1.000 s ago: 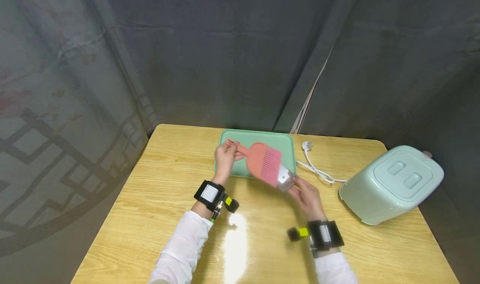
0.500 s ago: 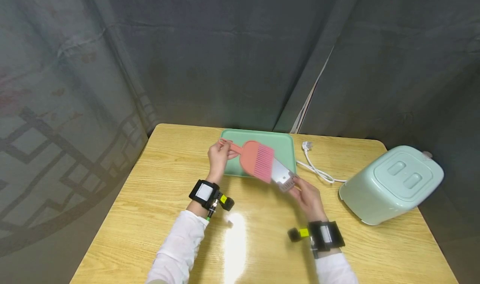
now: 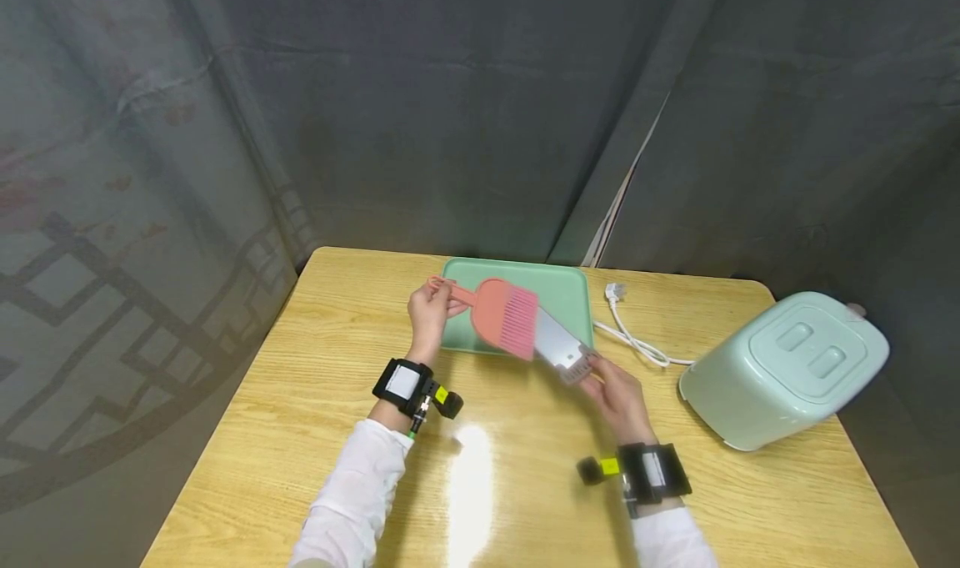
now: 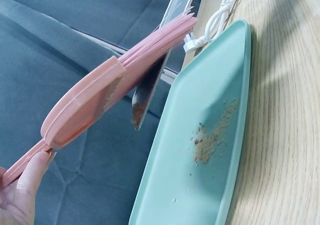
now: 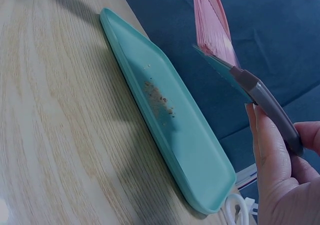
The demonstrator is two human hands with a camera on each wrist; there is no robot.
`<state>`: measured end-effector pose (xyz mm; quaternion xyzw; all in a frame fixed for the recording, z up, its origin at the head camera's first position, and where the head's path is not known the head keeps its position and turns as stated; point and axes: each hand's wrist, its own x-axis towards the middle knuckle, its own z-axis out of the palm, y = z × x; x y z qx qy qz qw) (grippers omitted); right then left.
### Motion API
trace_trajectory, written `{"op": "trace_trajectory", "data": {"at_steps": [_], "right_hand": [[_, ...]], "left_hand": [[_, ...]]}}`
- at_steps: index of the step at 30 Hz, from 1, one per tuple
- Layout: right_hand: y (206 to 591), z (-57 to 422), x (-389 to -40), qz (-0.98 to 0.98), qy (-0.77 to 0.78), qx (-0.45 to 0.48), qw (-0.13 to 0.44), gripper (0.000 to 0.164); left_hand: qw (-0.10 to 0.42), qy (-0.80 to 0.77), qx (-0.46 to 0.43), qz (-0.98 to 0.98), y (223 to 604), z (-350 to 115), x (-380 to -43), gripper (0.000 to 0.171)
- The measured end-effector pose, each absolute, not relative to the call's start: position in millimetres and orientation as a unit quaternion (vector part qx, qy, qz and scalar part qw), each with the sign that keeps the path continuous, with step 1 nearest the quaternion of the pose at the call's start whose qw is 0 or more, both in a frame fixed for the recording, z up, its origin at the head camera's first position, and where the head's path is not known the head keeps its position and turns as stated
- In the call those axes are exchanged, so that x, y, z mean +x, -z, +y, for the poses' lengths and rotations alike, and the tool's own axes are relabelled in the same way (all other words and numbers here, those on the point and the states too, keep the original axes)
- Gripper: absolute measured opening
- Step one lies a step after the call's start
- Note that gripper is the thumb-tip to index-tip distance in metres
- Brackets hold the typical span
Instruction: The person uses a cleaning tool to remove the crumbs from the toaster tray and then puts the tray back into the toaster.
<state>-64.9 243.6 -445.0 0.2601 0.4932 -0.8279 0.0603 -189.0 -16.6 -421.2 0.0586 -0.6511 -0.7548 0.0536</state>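
My left hand (image 3: 430, 311) pinches the handle of a coral-pink hand brush (image 3: 492, 309). In my right hand (image 3: 617, 391) is the grey slotted end of a flat metal crumb tray (image 3: 557, 340), gripped between thumb and fingers. Both are raised above a mint-green serving tray (image 3: 517, 269). The bristles (image 4: 157, 40) lie over the metal sheet's far part; the left wrist view shows brown crumbs at the sheet's tip. Below, a scatter of brown crumbs (image 5: 157, 100) lies on the green tray.
A pale green toaster (image 3: 780, 376) with a lid on top stands at the table's right. Its white cord and plug (image 3: 615, 291) lie between it and the green tray. Dark curtains (image 3: 480, 134) hang behind the wooden table (image 3: 360, 301).
The brush has moved left along the crumb tray with my left hand, so more of the metal sheet shows. My right hand and the crumb tray have hardly moved.
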Motion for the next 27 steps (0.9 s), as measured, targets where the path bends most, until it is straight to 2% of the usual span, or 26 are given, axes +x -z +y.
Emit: {"op": "trace_trajectory", "data": {"at_steps": [27], "right_hand": [[444,249,-62,0.520,0.806,0.275,0.064,0.051]], "left_hand": [[0.062,0.744,0.094,-0.658,426,-35,-193,0.026]]}}
